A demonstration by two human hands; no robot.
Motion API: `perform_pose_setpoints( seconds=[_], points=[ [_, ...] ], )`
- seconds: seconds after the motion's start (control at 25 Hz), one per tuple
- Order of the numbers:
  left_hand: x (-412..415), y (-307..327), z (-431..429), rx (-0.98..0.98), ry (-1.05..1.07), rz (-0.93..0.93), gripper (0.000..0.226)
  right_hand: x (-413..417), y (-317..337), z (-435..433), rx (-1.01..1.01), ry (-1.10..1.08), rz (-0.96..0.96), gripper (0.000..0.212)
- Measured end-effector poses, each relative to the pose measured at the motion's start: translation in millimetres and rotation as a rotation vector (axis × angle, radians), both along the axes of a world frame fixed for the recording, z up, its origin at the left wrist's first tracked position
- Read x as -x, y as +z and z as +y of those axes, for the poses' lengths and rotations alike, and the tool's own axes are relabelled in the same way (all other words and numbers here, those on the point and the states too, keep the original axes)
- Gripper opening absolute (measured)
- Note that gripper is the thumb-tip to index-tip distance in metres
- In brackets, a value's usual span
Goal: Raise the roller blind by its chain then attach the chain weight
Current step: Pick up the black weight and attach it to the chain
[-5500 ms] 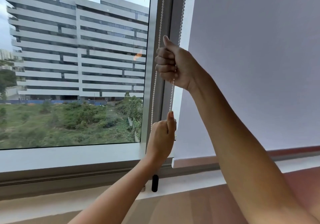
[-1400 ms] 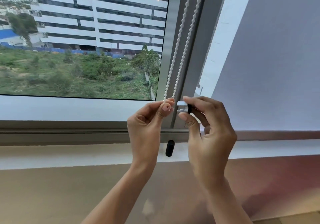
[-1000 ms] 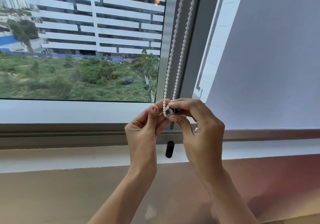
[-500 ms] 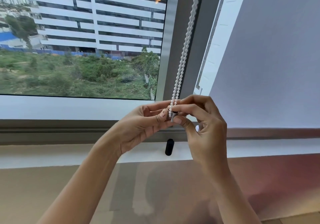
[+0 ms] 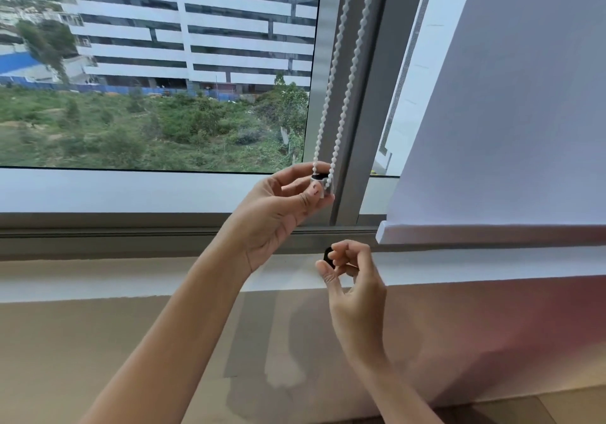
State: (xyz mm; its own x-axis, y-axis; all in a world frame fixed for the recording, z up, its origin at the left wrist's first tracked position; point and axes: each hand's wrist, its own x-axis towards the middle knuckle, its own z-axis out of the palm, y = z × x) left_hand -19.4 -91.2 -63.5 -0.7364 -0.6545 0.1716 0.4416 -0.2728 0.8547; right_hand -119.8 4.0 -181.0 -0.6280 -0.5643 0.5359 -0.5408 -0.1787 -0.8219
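Note:
A white bead chain [image 5: 341, 95] hangs in two strands along the grey window post. At the bottom of its loop sits a small clear and black chain weight [image 5: 322, 181]. My left hand [image 5: 278, 214] pinches that weight between thumb and fingertips. My right hand [image 5: 355, 279] is lower, below the loop, its fingers loosely curled and holding nothing. Its fingertips are just in front of a black oval piece [image 5: 327, 254] on the window frame. The white roller blind [image 5: 508, 128] covers the right pane, and its bottom bar [image 5: 492, 233] hangs just above the sill.
The grey window post [image 5: 364, 128] stands right behind the chain. A white sill [image 5: 131, 276] runs below the frame, with a beige wall [image 5: 114, 358] under it. Through the left pane are a building and greenery.
My right hand has let go at the chain's loop and dropped down to the black piece at the sill. My left hand now holds the weight alone, and the two strands hang apart again.

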Motion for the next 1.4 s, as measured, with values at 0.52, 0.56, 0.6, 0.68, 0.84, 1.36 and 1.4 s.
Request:
perform_pose_setpoints(
  seconds=[0.52,0.56,0.6,0.68,0.84,1.36,1.4],
  points=[
    [8.4,-5.8,8.3,-0.07,0.102,0.06,0.025,34.3,-47.0,-48.9,-0.316,-0.157,0.004,0.027],
    [7.0,-5.8,8.4,-0.077,0.103,0.062,0.025,32.3,-44.0,-46.1,-0.309,-0.149,0.018,0.025],
    [5.5,-5.8,8.8,-0.09,0.103,0.066,0.025,28.9,-39.6,-42.1,-0.295,-0.136,0.033,0.024],
    [3.7,-5.4,9.8,-0.121,0.103,0.073,0.024,20.1,-26.8,-33.0,-0.238,-0.086,0.042,0.024],
    [2.4,-4.2,13.3,-0.085,0.096,0.038,0.022,3.8,15.7,-18.1,-0.093,0.054,-0.069,0.028],
    [-3.5,-0.4,27.4,0.302,0.131,-0.127,0.022,-9.2,79.6,22.2,0.118,0.215,-0.235,0.02],
    [-3.7,-0.2,28.8,0.308,0.124,-0.13,0.023,-9.5,79.4,23.9,0.124,0.22,-0.244,0.02]
  ],
)
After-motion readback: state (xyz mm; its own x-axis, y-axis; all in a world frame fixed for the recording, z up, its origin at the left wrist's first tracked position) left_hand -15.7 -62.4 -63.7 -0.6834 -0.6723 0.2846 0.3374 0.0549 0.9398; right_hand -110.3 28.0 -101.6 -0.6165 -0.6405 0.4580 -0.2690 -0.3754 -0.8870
